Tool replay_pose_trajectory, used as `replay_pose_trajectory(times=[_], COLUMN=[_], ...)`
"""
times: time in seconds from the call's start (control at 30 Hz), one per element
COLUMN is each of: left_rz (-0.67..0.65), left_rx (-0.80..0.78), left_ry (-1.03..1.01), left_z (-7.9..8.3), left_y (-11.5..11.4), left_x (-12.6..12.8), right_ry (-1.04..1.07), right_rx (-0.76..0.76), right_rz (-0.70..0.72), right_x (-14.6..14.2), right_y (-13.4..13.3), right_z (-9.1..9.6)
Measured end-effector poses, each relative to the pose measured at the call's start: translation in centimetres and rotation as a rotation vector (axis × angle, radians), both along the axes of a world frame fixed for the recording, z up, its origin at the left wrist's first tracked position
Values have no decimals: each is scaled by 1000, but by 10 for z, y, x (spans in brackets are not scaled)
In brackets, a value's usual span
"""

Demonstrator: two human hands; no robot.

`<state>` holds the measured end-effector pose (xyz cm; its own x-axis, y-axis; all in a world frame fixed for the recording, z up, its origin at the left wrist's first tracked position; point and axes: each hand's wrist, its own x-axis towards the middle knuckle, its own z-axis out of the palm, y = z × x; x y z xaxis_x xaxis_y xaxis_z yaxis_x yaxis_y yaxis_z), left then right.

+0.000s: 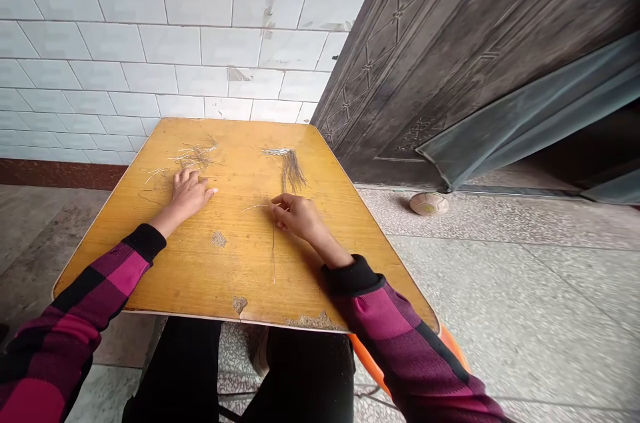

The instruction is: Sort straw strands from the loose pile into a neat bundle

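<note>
Because the right hand (300,217) pinches a thin strand (273,249) between closed fingers, a slip could tangle it with loose strands (195,157) by the splayed left hand (187,195) on the surface (175,276).

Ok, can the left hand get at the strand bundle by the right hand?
Probably yes: the left hand rests close by on the table, and the right hand, pinching a strand, lies below the bundle, leaving the way free.

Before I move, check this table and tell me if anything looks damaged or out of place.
The tabletop is chipped: rough bare patches show mid-table and along the near edge. A worn ball also lies on the floor by the door.
</note>
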<state>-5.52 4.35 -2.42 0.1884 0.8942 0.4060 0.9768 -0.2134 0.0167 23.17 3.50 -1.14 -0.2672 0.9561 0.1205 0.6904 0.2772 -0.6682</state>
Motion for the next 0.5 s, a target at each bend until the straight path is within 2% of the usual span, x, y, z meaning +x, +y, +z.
replay_pose_trajectory(times=[0.13,0.3,0.5], left_rz=[13,59,-210], left_rx=[34,170,289], left_ry=[-26,-286,-775], left_z=[0,15,33], left_y=[2,2,0], left_x=[-1,-5,-9], right_ry=[-63,-61,-62], right_rx=[43,56,63], right_rz=[5,18,38], right_x=[-1,0,0], right_y=[-3,-3,-5], right_z=[6,7,8])
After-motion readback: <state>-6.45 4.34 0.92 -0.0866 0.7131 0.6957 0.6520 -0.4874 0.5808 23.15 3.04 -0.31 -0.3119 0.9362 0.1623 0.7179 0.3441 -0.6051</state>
